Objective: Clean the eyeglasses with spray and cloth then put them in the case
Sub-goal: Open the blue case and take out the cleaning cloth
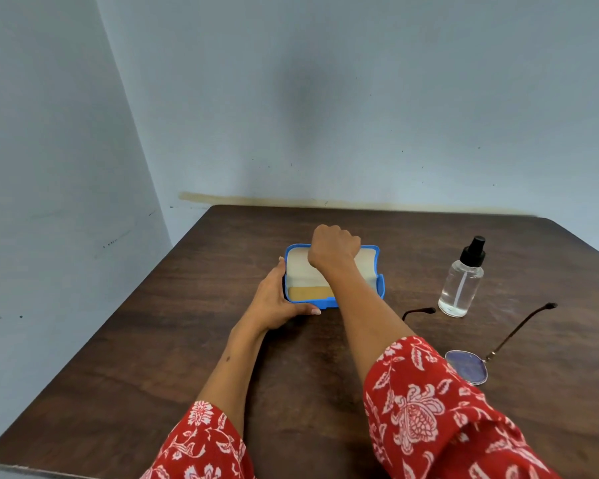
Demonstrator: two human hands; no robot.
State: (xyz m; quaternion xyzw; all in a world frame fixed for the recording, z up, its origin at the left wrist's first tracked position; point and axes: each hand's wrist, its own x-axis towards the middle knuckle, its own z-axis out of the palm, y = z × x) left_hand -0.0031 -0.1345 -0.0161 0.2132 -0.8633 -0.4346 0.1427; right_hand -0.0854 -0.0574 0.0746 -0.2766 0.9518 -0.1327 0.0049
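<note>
A blue eyeglass case (379,288) with a pale lining stands with its lid up in the middle of the table. A tan cloth (308,292) lies inside its base. My left hand (279,299) grips the case's left end and front edge. My right hand (332,248) is closed over the top rim of the raised lid. The eyeglasses (467,366) lie to the right, arms unfolded, partly hidden by my right sleeve. A clear spray bottle (460,281) with a black nozzle stands upright beyond them.
The dark wooden table (153,340) sits against a pale blue wall at the back. Its left and near edges are in view. My red patterned sleeves cover part of the near right side.
</note>
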